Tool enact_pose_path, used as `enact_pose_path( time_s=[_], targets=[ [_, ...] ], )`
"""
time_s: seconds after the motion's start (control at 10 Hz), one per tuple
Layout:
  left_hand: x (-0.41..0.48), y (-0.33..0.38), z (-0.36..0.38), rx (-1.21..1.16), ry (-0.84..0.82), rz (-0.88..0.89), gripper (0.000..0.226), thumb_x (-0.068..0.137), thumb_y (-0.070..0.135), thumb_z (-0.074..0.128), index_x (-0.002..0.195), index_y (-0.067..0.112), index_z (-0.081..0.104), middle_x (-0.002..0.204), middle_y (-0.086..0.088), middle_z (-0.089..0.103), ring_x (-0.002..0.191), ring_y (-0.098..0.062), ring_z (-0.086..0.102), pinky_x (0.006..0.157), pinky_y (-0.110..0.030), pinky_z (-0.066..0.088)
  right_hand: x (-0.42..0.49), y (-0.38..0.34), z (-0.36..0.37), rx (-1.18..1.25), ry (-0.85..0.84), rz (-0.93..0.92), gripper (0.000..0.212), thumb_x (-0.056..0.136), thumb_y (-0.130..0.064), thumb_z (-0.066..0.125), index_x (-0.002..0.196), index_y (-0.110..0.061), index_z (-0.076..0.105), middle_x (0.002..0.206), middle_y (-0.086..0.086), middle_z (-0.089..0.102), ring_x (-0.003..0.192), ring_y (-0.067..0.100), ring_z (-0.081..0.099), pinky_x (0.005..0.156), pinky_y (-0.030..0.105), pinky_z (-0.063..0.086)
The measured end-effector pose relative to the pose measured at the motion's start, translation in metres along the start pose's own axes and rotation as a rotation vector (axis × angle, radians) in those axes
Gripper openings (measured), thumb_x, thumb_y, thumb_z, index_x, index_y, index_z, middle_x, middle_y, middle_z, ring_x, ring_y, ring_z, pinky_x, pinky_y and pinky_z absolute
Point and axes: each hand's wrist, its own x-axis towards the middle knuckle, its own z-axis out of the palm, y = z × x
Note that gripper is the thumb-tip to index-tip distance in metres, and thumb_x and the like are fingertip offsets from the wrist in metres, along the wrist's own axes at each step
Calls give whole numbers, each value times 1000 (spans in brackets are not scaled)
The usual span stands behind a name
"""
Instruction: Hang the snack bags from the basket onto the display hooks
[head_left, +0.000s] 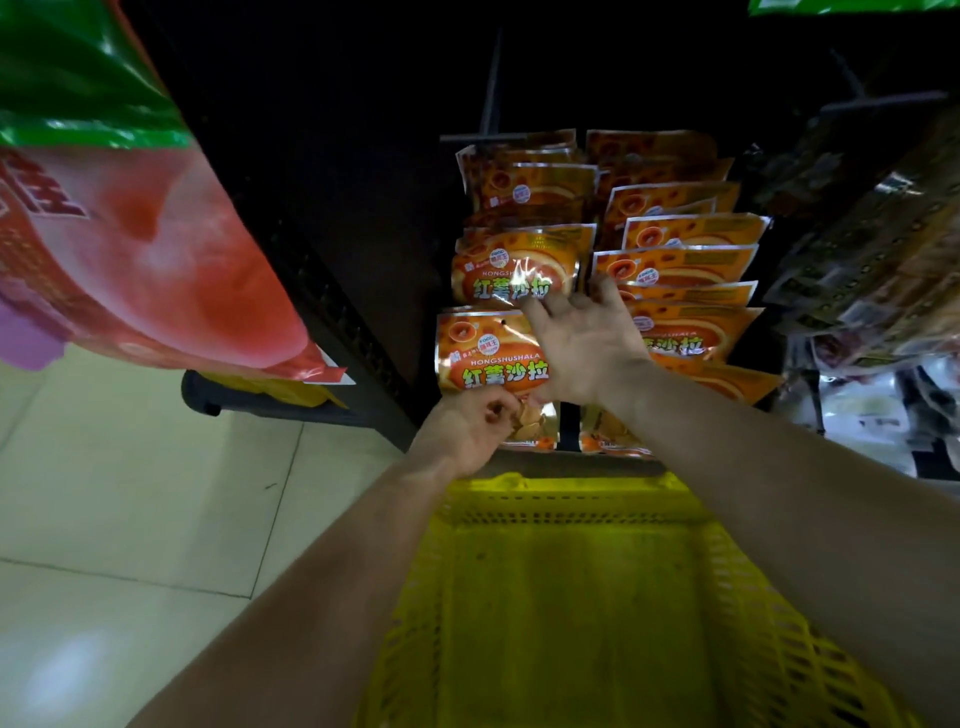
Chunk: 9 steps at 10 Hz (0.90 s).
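Note:
Two columns of orange snack bags hang on the dark display rack, a left column (519, 270) and a right column (680, 260). My left hand (475, 431) pinches the lower part of the front orange bag (488, 358) of the left column. My right hand (582, 348) lies spread over the same bag's upper right, fingers reaching toward the bags behind. The hooks themselves are hidden by the bags. The yellow basket (571, 499) sits right below my arms, and I see no bags inside it.
Large red and green bags (130, 234) hang close at the upper left. Dark packets (872, 249) hang on the right. A pale tiled floor (130, 493) spreads to the left, with a dark shelf base (249, 400) on it.

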Motion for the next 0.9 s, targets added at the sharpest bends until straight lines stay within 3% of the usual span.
enact_pose_path(
  time_s=[0.2, 0.3, 0.5, 0.6, 0.9],
  targets=[
    [7, 7, 1, 10, 51, 47, 29, 94, 29, 64, 122, 36, 62, 112, 3, 72, 101, -14, 67, 91, -37, 56, 9, 0, -1, -70, 81, 17, 97, 66, -55, 81, 137, -11, 33, 127, 14, 57, 113, 36, 58, 104, 54, 32],
    [12, 11, 3, 97, 88, 62, 31, 95, 32, 61, 125, 38, 59, 116, 3, 70, 105, -17, 66, 93, -37, 55, 14, 1, 0, -77, 99, 45, 97, 64, -54, 83, 136, -11, 33, 125, 14, 57, 113, 36, 57, 104, 54, 31],
    [-2, 13, -3, 156, 27, 93, 34, 99, 31, 49, 131, 39, 57, 114, 7, 70, 104, -15, 63, 91, -33, 53, 8, 5, -7, -50, 106, 56, 115, 61, -63, 80, 148, -13, 23, 137, 14, 49, 126, 35, 46, 108, 58, 25],
    [-14, 19, -7, 163, -63, 86, 43, 98, 34, 55, 139, 44, 48, 121, 13, 69, 111, -11, 62, 99, -33, 49, -2, 10, -17, -35, 99, 54, 118, 65, -66, 75, 152, -14, 15, 143, 14, 44, 132, 35, 40, 111, 57, 22],
    [-46, 44, -17, 243, -14, 28, 61, 97, 42, 56, 152, 43, 29, 151, 2, 46, 131, -22, 50, 109, -42, 43, -43, 20, -47, 196, 66, 182, 96, 80, -70, 51, 152, -19, 14, 148, 12, 35, 136, 35, 32, 114, 55, 24]
  ],
)
